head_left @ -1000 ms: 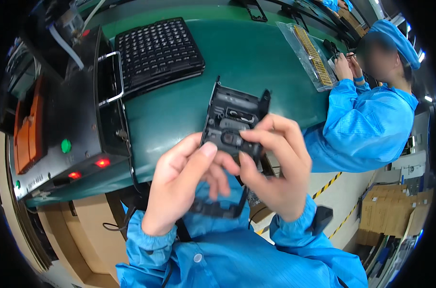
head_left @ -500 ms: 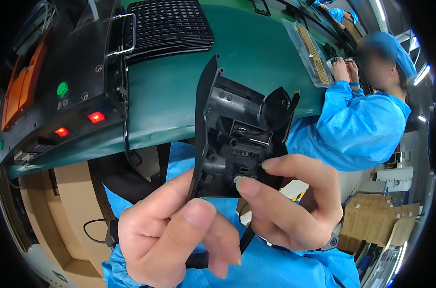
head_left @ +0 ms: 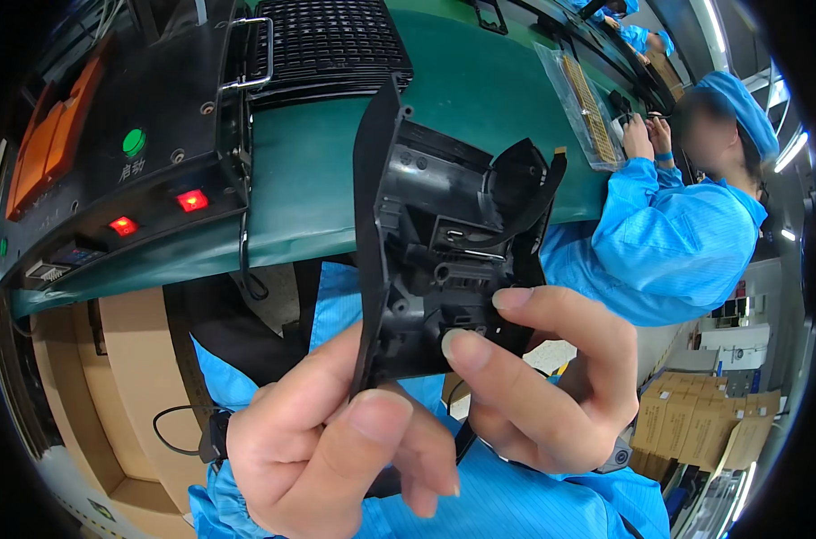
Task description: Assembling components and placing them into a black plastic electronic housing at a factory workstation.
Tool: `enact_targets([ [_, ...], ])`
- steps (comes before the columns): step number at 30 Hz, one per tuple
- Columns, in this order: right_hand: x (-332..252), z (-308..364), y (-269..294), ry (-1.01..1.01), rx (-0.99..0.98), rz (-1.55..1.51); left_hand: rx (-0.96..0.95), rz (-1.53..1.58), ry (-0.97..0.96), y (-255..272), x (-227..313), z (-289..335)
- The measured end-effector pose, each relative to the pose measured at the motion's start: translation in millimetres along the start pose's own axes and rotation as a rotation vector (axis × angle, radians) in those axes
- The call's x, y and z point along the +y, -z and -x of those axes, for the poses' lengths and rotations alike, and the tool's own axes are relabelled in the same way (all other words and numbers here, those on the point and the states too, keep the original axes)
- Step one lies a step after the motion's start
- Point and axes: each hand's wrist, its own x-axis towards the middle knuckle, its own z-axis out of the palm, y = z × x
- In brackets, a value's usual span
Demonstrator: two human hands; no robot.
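Observation:
A black moulded plastic housing (head_left: pixel 426 269), its ribbed, open inside facing me, is held up over the table's front edge. My left hand (head_left: pixel 336 431) grips its lower left wall between thumb and fingers. The fingertips of my right hand (head_left: pixel 560 377) press into the lower right part of the inside, a little apart from each other; whatever lies under them is hidden. A thin black ribbon cable (head_left: pixel 538 202) with a gold-coloured end sticks out at the housing's upper right. A slotted rectangular part with a metal edge (head_left: pixel 469 238) sits in its middle.
On the green-covered table (head_left: pixel 309 180) stand a black machine (head_left: pixel 174 117) with lit red switches and stacked black trays (head_left: pixel 331 45). A bagged yellow strip (head_left: pixel 587 108) lies near a co-worker in blue (head_left: pixel 677 225). An open cardboard box (head_left: pixel 125 386) is below left.
The housing has tilted slightly and shifted a little left with both hands. A small pale piece seen by my right fingertip earlier is out of sight now. The whole view has shifted slightly.

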Motion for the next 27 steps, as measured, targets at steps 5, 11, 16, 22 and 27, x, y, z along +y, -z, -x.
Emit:
enact_targets([
  [5, 21.9, 4.3, 8.9, 0.017, -0.009, -0.014, -0.136, 0.038, 0.051, 19.3, 12.5, -9.9],
  [11, 43.0, -2.6, 24.1, 0.042, -0.033, -0.036, -0.31, 0.122, 0.238, 45.5, 29.9, -28.6],
  [16, 38.2, -7.3, 48.1, 0.057, -0.051, -0.048, -0.417, 0.241, 0.324, 50.2, 31.3, -28.1],
  [22, 36.3, -3.6, 30.0, 0.069, -0.071, -0.073, -0.41, 0.241, 0.345, 53.6, 28.9, -24.6],
  [27, 38.0, -5.7, 31.3, 0.076, -0.083, -0.081, -0.384, 0.24, 0.34, 51.1, 31.3, -22.6],
])
